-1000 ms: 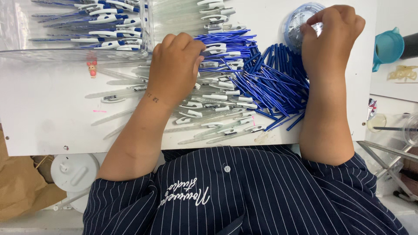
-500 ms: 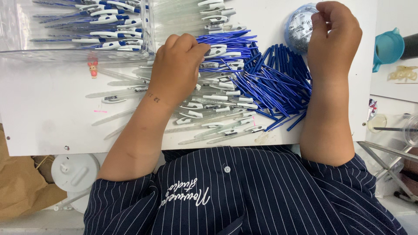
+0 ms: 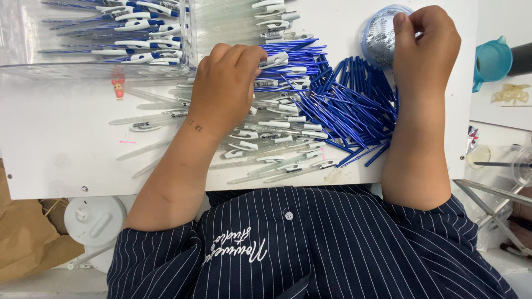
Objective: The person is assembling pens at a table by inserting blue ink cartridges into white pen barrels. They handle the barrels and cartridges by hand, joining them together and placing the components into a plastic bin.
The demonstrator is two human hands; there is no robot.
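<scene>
1. Against the frame a second ago, the right hand (image 3: pixel 424 47) has slid from over the tub (image 3: pixel 379 36) to its right side, so more of the tub's silvery fill shows; the left hand (image 3: pixel 224 88) has barely shifted.
2. Nearest, a striped dark shirt (image 3: pixel 310 249) fills the bottom edge; a brown bag (image 3: pixel 25 238) and a white lid (image 3: pixel 94 218) lie below the worktop's near left corner.
3. The white worktop (image 3: pixel 55 149) carries clear pen barrels (image 3: pixel 277 149) along its near edge, and blue refills (image 3: pixel 349 108) heaped towards the right.
4. The left hand lies palm down on the barrels mid-worktop, fingers curled; whether it pinches one, I cannot tell.
5. The right hand stands at the far right, fingers pressed together at the tub's rim; anything pinched is hidden.
6. At the far left corner, a clear tray (image 3: pixel 100 39) holds finished pens. A teal cup (image 3: pixel 490 61) sits beyond the right edge.
</scene>
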